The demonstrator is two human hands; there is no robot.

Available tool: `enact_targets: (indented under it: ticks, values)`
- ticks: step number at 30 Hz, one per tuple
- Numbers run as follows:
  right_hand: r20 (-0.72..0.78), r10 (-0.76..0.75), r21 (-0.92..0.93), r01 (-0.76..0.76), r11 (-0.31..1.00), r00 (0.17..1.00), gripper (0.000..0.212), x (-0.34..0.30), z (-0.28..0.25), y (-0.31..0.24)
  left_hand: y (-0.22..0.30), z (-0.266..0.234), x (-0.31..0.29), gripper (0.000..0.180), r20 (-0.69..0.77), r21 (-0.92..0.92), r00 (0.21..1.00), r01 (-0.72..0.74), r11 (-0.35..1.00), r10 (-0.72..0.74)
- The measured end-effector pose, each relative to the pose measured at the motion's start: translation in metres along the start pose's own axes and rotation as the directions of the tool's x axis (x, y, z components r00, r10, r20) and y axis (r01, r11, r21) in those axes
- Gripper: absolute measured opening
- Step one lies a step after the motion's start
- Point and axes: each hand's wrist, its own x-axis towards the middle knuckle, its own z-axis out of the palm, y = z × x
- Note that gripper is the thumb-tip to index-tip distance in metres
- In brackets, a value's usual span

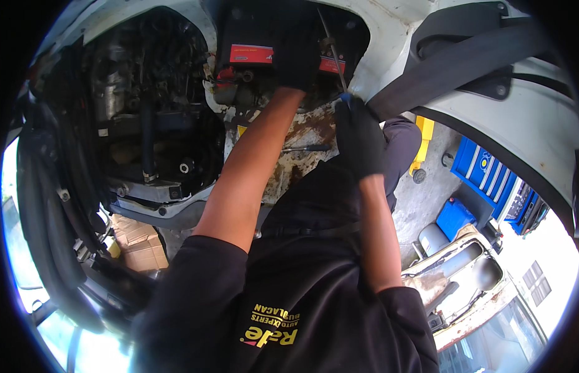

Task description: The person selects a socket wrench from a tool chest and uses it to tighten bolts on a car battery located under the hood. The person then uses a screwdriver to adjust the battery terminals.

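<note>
My right hand (362,137), in a black glove, is closed at the lower end of a long thin metal rod (340,71). A small blue part shows where the rod meets the glove; the kind of tool is not plain. The rod slants up past a small rusty metal piece (327,43) beside a black battery with a red label (251,54). My left hand (297,65), also black-gloved, reaches over the front of the battery. Its fingers are lost in the dark, so I cannot see what they do.
A tool with a dark handle (317,148) lies on the rusty, paint-chipped panel. Left is an open engine bay (146,112). A seat belt (451,68) crosses at the right. Beyond stand a blue tool cabinet (482,168) and a yellow metal part (422,140). Cardboard (140,245) lies lower left.
</note>
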Motion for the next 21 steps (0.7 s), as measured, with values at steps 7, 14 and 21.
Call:
enact_targets:
  ticks: [7, 14, 21]
  values:
    - [0.141, 0.121, -0.018, -0.12, 0.993, 0.982, 0.026, -0.001, -0.008, -0.014, -0.006, 0.003, -0.012, 0.041, 0.067, -0.037, 0.996, 0.066, 0.997, -0.063]
    - [0.105, 0.199, -0.1, -0.189, 0.977, 0.974, 0.034, -0.047, -0.027, -0.012, 0.003, -0.001, -0.003, 0.041, 0.057, -0.102, 0.994, 0.094, 0.99, -0.088]
    - [0.043, -0.166, -0.174, 0.171, 0.97, 0.985, 0.018, 0.005, 0.016, -0.003, -0.003, 0.006, -0.006, 0.042, 0.099, 0.016, 0.984, 0.148, 0.989, -0.149]
